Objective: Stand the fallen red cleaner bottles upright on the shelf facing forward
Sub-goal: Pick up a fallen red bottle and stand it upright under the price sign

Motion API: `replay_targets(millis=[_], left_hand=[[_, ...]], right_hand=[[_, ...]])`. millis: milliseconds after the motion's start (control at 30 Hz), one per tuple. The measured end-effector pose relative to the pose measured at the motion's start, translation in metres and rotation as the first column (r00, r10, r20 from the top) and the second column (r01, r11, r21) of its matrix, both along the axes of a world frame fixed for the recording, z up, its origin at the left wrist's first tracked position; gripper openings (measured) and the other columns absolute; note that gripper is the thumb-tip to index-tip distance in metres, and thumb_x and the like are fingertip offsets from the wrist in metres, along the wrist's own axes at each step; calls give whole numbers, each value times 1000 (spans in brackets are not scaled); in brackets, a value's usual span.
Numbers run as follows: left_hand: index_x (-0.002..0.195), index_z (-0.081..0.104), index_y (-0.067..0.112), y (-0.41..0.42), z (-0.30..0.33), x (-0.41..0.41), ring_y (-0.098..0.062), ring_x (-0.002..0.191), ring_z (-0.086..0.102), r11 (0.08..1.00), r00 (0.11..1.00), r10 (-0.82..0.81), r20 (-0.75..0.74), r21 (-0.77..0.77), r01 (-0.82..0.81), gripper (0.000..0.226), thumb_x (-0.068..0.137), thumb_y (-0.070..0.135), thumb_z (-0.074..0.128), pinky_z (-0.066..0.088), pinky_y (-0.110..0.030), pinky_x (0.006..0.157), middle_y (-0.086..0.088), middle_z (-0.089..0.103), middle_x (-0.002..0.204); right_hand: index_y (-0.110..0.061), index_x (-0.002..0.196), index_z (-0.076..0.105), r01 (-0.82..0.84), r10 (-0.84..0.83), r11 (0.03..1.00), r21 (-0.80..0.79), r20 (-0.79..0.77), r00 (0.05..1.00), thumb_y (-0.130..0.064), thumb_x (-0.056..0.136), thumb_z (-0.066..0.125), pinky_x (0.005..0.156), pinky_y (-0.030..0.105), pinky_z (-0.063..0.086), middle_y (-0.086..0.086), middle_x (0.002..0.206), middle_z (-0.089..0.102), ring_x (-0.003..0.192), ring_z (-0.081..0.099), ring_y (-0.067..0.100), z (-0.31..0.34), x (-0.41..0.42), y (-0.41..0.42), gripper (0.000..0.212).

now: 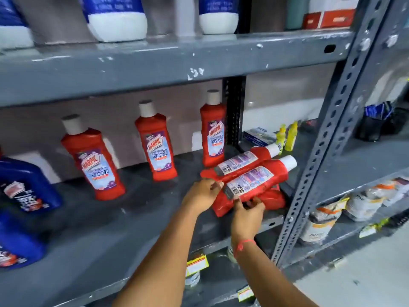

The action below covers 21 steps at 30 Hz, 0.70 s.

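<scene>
Head view, looking down and forward into a grey steel shelf. At right end of shelf, a heap of fallen red Harpil-type cleaner bottles: top fallen bottle lying across the heap, back label and barcode up, long axis running from base at near-left to white cap at far-right, toward the slotted upright post. Second fallen bottle just behind, parallel, same cap direction; more red bottles beneath, number not readable. Heap directly ahead of both hands, touching them.

Left hand at the near-left base end, fingertips pinching the bottom edge of the top fallen bottle. Right hand below and just right of it, fingers curled under the near side of the same bottle; red thread on wrist. Hands close together, both closed on the base end, neither near the cap. Both forearms extended from lower frame, left slightly farther in.

Three standing red bottles spaced along the back at left, labels forward. Likely requirement: swing cap end up and rotate front label outward.
</scene>
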State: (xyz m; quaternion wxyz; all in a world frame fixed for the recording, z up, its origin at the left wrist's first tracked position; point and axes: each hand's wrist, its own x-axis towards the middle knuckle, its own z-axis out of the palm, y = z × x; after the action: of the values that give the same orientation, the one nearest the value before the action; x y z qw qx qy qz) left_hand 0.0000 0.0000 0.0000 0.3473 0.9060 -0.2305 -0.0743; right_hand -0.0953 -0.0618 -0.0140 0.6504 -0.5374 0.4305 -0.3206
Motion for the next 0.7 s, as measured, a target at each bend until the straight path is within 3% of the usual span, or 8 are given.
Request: replay_targets(millis=[100, 200, 333, 433, 567, 700], left_hand=[[89, 67, 19, -5, 1, 6, -25, 99, 62, 1000, 999, -8, -53, 22, 9, 24, 82, 36, 52, 47, -32, 84, -6, 69, 106], [89, 69, 18, -7, -3, 9, -22, 99, 62, 1000, 993, -4, -116, -9, 3, 21, 80, 33, 58, 47, -31, 86, -4, 70, 105], [89, 68, 11, -4, -3, 10, -21, 94, 62, 991, 974, -37, -224, -132, 7, 19, 79, 26, 63, 41, -24, 77, -10, 70, 104], [95, 65, 6, 3, 0, 8, -16, 85, 57, 978, 944, -74, -323, -208, 5, 21, 79, 20, 64, 42, -25, 73, -13, 67, 102], [108, 59, 7, 19, 5, 1, -16, 89, 54, 956, 864, -118, -490, -290, -34, 30, 81, 18, 62, 44, -20, 62, -5, 59, 98], [113, 56, 12, 44, 8, -3, -14, 98, 52, 955, 805, -197, -559, -295, 29, 30, 84, 19, 58, 44, -26, 77, -2, 58, 104]], right_hand=[[-7, 114, 48, -16, 11, 984, 175, 32, 999, -21, 77, 68, 80, 32, 42, 8, 103, 60, 91, 57, 24, -1, 5, 1, 45], [-6, 110, 57, -102, 78, 954, 283, 95, 992, -21, 74, 71, 92, 45, 49, 15, 108, 67, 97, 62, 32, -3, 11, 6, 42], [-9, 98, 58, -106, 41, 935, 339, 192, 981, -10, 75, 70, 87, 40, 49, 19, 108, 66, 90, 62, 28, -5, 15, 5, 26], [-7, 104, 56, -200, 59, 891, 409, 332, 942, -1, 79, 64, 91, 42, 48, 20, 113, 63, 95, 60, 30, -6, 10, 5, 27], [-3, 114, 54, -317, 154, 871, 376, 403, 902, -2, 81, 61, 93, 40, 48, 15, 110, 63, 96, 61, 27, -13, 0, 3, 34], [-10, 107, 59, -432, 309, 870, 238, 420, 854, -2, 79, 62, 84, 32, 52, 7, 100, 69, 90, 66, 20, -19, -8, 8, 30]])
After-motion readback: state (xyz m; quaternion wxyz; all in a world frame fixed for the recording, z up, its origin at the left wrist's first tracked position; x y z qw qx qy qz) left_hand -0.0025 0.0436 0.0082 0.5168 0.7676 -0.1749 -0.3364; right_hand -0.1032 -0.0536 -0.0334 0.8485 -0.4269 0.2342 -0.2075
